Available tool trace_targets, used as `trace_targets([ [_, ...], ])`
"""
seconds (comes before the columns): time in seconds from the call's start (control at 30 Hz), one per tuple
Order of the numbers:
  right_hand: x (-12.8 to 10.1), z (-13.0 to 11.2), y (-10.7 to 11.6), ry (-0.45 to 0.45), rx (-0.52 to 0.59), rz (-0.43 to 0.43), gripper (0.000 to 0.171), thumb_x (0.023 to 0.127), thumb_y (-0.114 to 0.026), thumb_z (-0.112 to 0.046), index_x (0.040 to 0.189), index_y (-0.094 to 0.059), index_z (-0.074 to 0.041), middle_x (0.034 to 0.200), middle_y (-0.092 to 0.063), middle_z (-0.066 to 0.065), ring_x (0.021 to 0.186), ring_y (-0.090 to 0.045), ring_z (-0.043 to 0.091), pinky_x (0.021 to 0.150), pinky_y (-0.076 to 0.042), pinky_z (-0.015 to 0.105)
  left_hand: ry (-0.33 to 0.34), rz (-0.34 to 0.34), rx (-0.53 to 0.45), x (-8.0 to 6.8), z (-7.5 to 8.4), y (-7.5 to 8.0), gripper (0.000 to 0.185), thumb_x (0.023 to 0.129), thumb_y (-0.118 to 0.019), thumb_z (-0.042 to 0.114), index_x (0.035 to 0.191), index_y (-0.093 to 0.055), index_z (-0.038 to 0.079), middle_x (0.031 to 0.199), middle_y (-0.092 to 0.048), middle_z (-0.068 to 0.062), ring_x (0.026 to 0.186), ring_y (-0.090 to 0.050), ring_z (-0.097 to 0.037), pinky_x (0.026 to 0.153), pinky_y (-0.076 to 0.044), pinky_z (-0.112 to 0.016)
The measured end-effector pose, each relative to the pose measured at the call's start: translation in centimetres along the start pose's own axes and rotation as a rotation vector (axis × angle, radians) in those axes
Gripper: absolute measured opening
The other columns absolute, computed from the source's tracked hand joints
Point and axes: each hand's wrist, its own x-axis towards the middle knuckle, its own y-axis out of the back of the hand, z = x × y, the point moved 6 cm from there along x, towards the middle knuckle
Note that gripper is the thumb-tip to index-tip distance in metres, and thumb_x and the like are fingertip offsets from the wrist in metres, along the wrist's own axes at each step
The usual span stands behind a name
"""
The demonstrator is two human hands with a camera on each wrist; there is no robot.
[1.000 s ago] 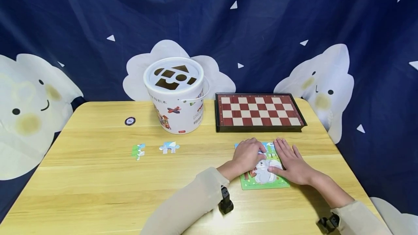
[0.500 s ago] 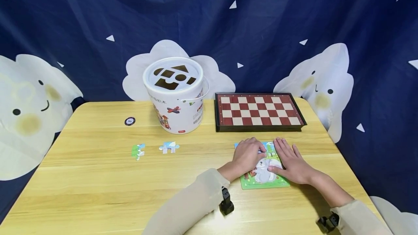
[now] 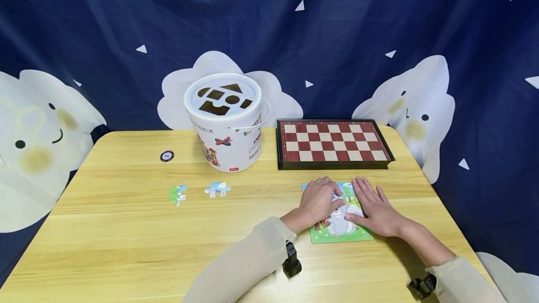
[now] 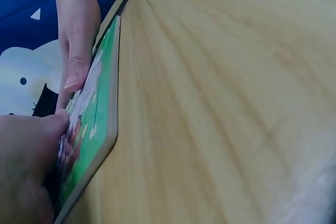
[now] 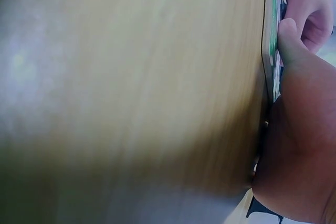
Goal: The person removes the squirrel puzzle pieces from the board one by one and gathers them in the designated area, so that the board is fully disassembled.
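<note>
A square jigsaw puzzle (image 3: 343, 226) with a green border and a grey squirrel picture lies flat on the table, right of centre. My left hand (image 3: 317, 202) rests over its upper left part with the fingers bent; whatever lies under them is hidden. In the left wrist view, the puzzle's thick edge (image 4: 113, 103) faces the camera. My right hand (image 3: 379, 214) lies along the puzzle's right side, fingers straight and together, the thumb on the squirrel. Two loose jigsaw pieces lie apart on the left: a green and blue one (image 3: 177, 195) and a blue and white one (image 3: 217, 190).
A white bucket (image 3: 227, 146) with a shape-cutout lid stands at the back middle. Right of it lies a red and white checkered game board (image 3: 334, 143) in a black frame. A small round dark chip (image 3: 167, 156) lies at left on the wooden table (image 3: 126, 247).
My left thumb has shifted slightly over the squirrel's head. The right hand, the puzzle and the loose pieces stay where they were.
</note>
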Motion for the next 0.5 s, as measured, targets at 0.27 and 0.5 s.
trace_targets([
  [0.27, 0.01, 0.13, 0.00, -0.028, -0.019, -0.031, 0.098, 0.099, -0.060, -0.052, 0.159, -0.009, 0.006, 0.166, -0.006, 0.030, 0.153, 0.001, 0.046, 0.116, 0.001, 0.069, 0.025, 0.008, -0.011, 0.01, 0.02, -0.24, 0.023, 0.097, -0.069, 0.044, 0.108, -0.074, 0.025, 0.105, -0.066, 0.013, 0.098, -0.057, -0.004, 0.083, -0.043, -0.022],
  [0.5, 0.10, 0.12, 0.01, -0.038, -0.029, -0.042, 0.098, 0.099, -0.060, -0.051, 0.159, -0.009, 0.007, 0.166, -0.005, 0.029, 0.153, 0.001, 0.046, 0.116, 0.001, 0.069, 0.027, 0.037, -0.017, -0.09, -0.02, -0.20, 0.023, 0.098, -0.067, 0.044, 0.108, -0.074, 0.025, 0.103, -0.065, 0.013, 0.097, -0.057, -0.004, 0.079, -0.040, -0.019],
])
